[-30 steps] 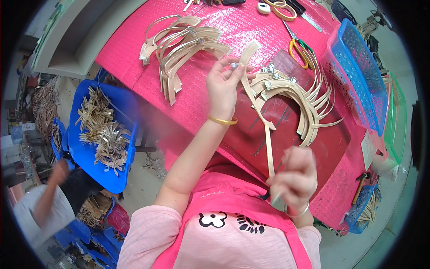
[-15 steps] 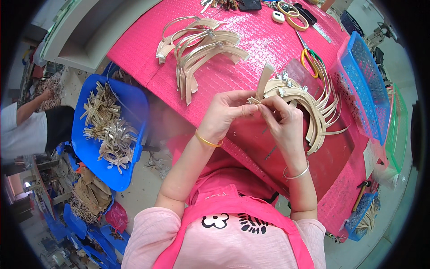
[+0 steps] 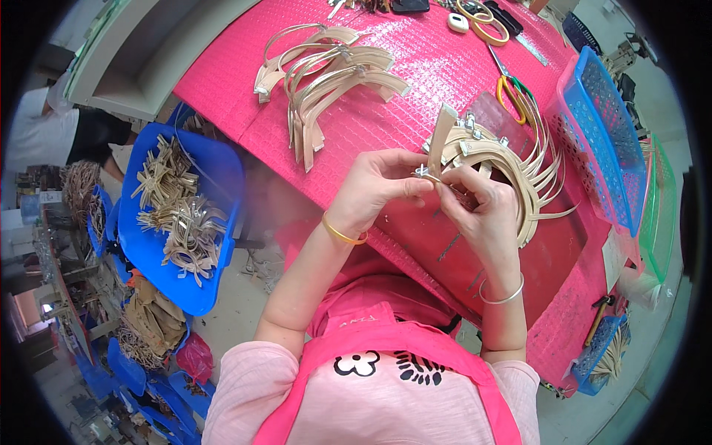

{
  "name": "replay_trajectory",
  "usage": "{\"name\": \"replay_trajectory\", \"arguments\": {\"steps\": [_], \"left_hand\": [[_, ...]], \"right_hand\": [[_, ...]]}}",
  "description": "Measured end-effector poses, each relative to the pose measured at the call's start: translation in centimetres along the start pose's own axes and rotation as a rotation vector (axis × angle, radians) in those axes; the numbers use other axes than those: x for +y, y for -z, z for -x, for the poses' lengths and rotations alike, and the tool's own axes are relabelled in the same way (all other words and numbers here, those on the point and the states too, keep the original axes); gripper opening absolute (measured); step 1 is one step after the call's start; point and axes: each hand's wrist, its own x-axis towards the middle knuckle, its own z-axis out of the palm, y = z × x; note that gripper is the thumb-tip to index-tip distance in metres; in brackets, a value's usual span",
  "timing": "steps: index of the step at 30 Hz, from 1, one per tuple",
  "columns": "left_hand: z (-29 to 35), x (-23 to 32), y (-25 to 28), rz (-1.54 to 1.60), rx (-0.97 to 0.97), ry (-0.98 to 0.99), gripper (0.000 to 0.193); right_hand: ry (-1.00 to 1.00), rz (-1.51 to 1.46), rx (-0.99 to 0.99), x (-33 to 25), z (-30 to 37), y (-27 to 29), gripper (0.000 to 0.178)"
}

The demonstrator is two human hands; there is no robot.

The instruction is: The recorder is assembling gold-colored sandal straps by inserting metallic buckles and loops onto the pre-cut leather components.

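Over the near edge of the pink-covered table, my left hand (image 3: pixel 380 182) pinches a beige strap (image 3: pixel 443 137) near a small silvery buckle (image 3: pixel 425 173). The strap's free end sticks up past my fingers. My right hand (image 3: pixel 478 202) is closed, its thumb and fingertips pinching the strap's lower part just right of the buckle. Its fingers partly hide what they grip. Right behind my right hand lies a curved bundle of beige straps (image 3: pixel 528 182), with several silvery buckles at its top. Further left on the table sit more bundles of beige straps (image 3: pixel 326 93).
Scissors (image 3: pixel 509 89) with yellow and green handles and tape rolls (image 3: pixel 489 30) lie at the far right. Blue and pink baskets (image 3: pixel 593 141) stand along the right edge. A blue tub (image 3: pixel 196 293) of strap bundles is at left. Another person (image 3: pixel 55 130) stands beyond it.
My right hand has shifted slightly right and down, and the silvery buckle between my hands shows more plainly. At left, the other person has moved further back.
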Motion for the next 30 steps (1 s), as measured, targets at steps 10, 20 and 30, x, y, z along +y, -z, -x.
{"name": "replay_trajectory", "arguments": {"steps": [10, 20, 30], "left_hand": [[0.1, 2.4, 0.6, -0.386, -0.105, 0.059, 0.029], [-1.2, 2.7, -0.4, -0.417, -0.253, 0.045, 0.028], [0.0, 3.3, -0.9, -0.32, -0.135, 0.095, 0.019]], "right_hand": [[0.175, -0.261, -0.148, 0.2, 0.0, 0.3, 0.017], [-0.063, -0.55, 0.158, 1.4, 1.5, -2.7, 0.017], [-0.073, -0.74, 0.183, 1.0, 2.4, -2.7, 0.012]]}}
